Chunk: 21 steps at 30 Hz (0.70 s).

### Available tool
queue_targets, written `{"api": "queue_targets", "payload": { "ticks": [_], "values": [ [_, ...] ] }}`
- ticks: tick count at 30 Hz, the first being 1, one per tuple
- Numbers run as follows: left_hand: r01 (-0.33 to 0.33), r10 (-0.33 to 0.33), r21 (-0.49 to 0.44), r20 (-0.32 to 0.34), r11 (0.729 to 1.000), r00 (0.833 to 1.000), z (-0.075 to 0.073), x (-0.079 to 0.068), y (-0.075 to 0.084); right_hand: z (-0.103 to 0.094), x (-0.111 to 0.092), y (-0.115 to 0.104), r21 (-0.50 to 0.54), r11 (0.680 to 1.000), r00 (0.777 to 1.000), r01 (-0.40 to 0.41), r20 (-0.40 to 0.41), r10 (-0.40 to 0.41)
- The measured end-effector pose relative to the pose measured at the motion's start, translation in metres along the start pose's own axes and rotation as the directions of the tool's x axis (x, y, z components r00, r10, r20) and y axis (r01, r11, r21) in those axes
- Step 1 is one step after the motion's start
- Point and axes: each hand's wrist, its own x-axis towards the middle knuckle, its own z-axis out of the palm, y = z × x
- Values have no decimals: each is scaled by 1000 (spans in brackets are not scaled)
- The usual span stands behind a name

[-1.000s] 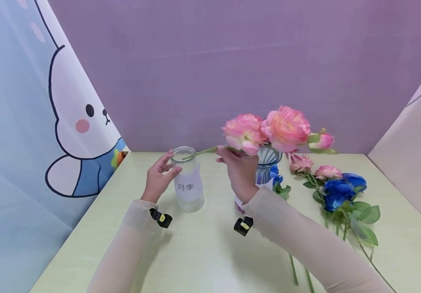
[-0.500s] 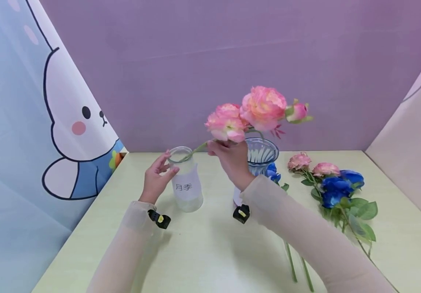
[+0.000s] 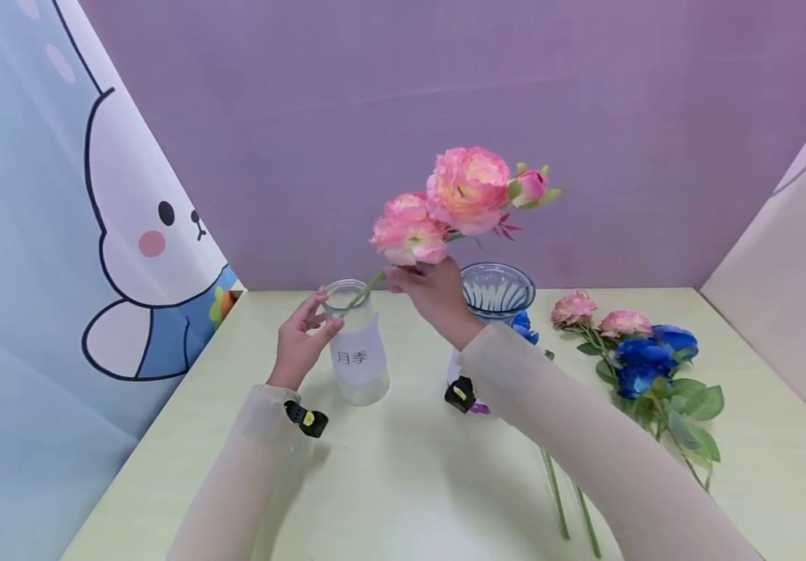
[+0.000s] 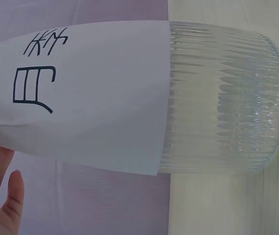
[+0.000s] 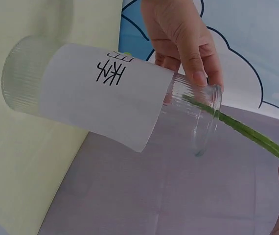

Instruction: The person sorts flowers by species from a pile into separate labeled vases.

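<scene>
A clear ribbed glass vase (image 3: 363, 389) with a white paper label (image 4: 105, 98) stands upright on the table. My left hand (image 3: 298, 343) holds its neck, thumb and fingers on either side just below the rim. With my right hand (image 3: 434, 294) I pinch the green stem (image 5: 252, 136) of a pink artificial flower (image 3: 469, 191), close under the blooms. That flower has two full blooms and a bud, leaning up to the right. The stem's lower end is inside the vase mouth, slanting toward the inner wall.
A blue-tinted glass vase (image 3: 497, 288) stands behind my right wrist, partly hidden. To the right lie blue flowers (image 3: 638, 366) and smaller pink flowers (image 3: 623, 323) with leafy stems. Cut stem ends (image 3: 555, 499) show beneath my right forearm. A purple backdrop (image 3: 403, 117) rises behind the table.
My right hand has moved left and up, bringing the pink flower along. The stem stands steeper and reaches farther into the vase mouth. The left hand keeps its hold on the neck.
</scene>
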Motion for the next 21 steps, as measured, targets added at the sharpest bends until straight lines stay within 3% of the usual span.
{"api": "queue_targets", "payload": {
  "ticks": [6,13,21],
  "values": [
    [-16,16,-6,1,1000,1000,0,1,0,6,2,0,-74,997,999,-36,17,37],
    [-22,22,-18,-8,1000,1000,0,0,1,12,6,3,-98,995,999,-3,50,8],
    [-11,11,-22,-7,1000,1000,0,0,2,19,7,7,-134,990,996,-52,67,62]
  ]
}}
